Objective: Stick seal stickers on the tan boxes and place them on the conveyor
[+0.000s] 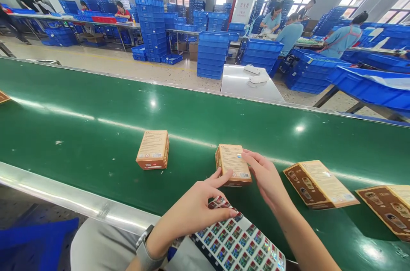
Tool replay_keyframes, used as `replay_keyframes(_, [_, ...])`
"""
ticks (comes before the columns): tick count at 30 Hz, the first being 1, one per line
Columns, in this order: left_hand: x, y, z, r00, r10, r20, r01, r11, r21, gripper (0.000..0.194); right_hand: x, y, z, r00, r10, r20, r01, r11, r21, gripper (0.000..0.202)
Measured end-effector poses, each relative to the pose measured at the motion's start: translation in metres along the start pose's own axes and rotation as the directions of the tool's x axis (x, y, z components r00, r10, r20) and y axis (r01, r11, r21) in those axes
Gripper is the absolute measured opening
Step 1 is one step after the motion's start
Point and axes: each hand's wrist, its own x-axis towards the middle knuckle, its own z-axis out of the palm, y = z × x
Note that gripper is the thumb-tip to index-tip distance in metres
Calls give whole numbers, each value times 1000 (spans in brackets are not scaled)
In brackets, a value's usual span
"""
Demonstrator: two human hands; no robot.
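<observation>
My left hand [201, 207] grips a sheet of small shiny stickers [240, 241] under its thumb. Its outstretched index finger rests on the top of a small orange-brown carton [232, 160] lying on the green belt. At that carton's upper right edge is my right hand [262, 172], thumb and fingertips at a tiny shiny sticker [239, 156] on the top face. Whether the sticker is fully flat there, I cannot tell. Another carton [153, 149] lies to the left. On the right sits a carton [320, 183] that bears a shiny sticker, with one more carton [387, 209] beyond it.
The green conveyor belt [80, 134] runs across the view, with a metal rail [80, 202] on my side. At the far left edge a carton [4, 97] is partly visible. Beyond the belt are a metal table [237, 78], stacked blue crates [211, 55] and several people at benches.
</observation>
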Motion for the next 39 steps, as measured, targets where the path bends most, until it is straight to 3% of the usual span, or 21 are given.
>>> replay_keyframes(4, [6,4,4,1000,12,21,-12,1000,0,23,-2,0,-6,995,-88,-50,79,985,-152,43])
replay_keyframes(10, [13,5,13,997,53,48,-52,998,-34,23,-3,-5,-16,965,-231,-124,159,892,-423,45])
replay_keyframes(13, [10,2,20,997,70,8,-69,991,-114,22,2,-9,-23,951,-282,-127,181,841,-510,42])
replay_keyframes(16, [-1,-3,25,991,-72,-114,48,977,-208,25,0,-17,-29,936,-331,-121,194,772,-605,31])
replay_keyframes(18, [-11,-7,25,961,-189,-201,135,957,-256,30,-10,-24,-28,909,-413,-53,282,706,-649,28])
replay_keyframes(20, [-22,-10,23,930,-233,-283,144,942,-303,34,-28,-31,-22,827,-538,163,506,587,-632,22])
replay_keyframes(23, [-35,-10,18,907,-226,-357,92,930,-355,35,-57,-37,-2,524,-656,544,840,293,-456,14])
replay_keyframes(25, [-41,-9,17,898,-219,-382,80,935,-347,37,-71,-38,12,368,-669,646,913,129,-388,12])
replay_keyframes(27, [-45,-7,17,892,-217,-397,83,941,-328,38,-77,-37,23,291,-686,667,927,30,-375,12])
replay_keyframes(31, [-52,-6,18,880,-238,-411,92,934,-345,40,-82,-36,32,215,-719,661,941,-28,-337,14])
replay_keyframes(32, [-54,-7,17,869,-244,-431,92,934,-344,40,-82,-36,32,217,-728,650,948,-2,-318,14])
replay_keyframes(33, [-56,-8,15,852,-256,-457,97,934,-343,40,-81,-37,32,247,-731,636,954,67,-292,14])
replay_keyframes(34, [-58,-9,12,832,-269,-486,107,936,-334,40,-78,-37,33,318,-720,616,945,191,-265,13])
replay_keyframes(36, [-61,-12,3,803,-246,-542,121,959,-256,37,-65,-37,35,565,-621,544,806,558,-199,10])
replay_keyframes(37, [-62,-14,-2,799,-196,-569,111,977,-181,34,-55,-36,37,702,-513,494,653,741,-157,11])
replay_keyframes(38, [-62,-16,-7,800,-127,-586,92,992,-88,31,-43,-34,40,813,-385,437,472,875,-107,15])
replay_keyframes(39, [-61,-18,-12,807,-52,-588,70,998,8,27,-31,-31,44,886,-255,387,297,953,-53,21])
